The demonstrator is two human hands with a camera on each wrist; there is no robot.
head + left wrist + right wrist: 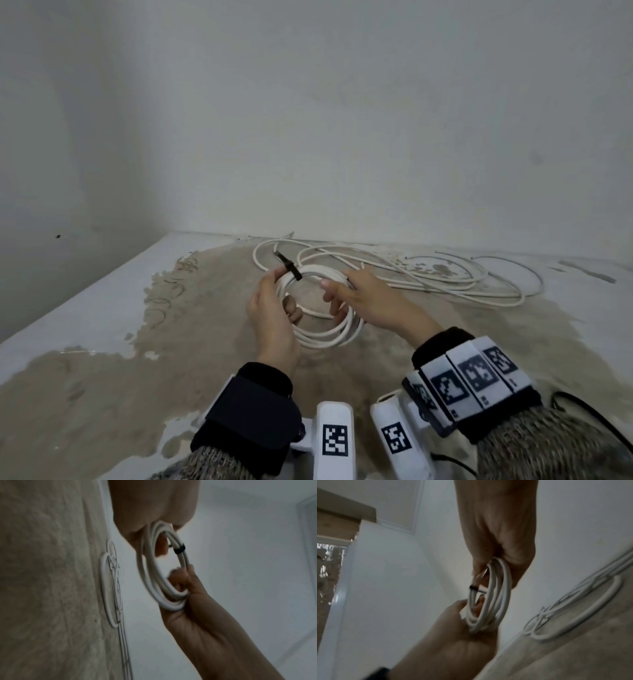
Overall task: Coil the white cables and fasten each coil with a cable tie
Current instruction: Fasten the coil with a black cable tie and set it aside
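I hold a coil of white cable (322, 334) above the table between both hands. My left hand (272, 301) grips its left side, fingers curled through the ring. A black cable tie (290, 269) wraps the coil just above that hand, its tail pointing up and left. My right hand (349, 294) grips the coil's right side. In the left wrist view the coil (154, 588) hangs from my left hand (154, 507), with the tie (179, 549) on its far side. The right wrist view shows the coil (489, 601), the tie (473, 587) and my right hand (496, 527).
Loose white cables (428, 274) lie in tangled loops on the table (102, 359) behind the coil, near the wall (342, 137). The table's worn beige top has white patches; its left edge runs diagonally. A thin black wire (596, 419) lies at the lower right.
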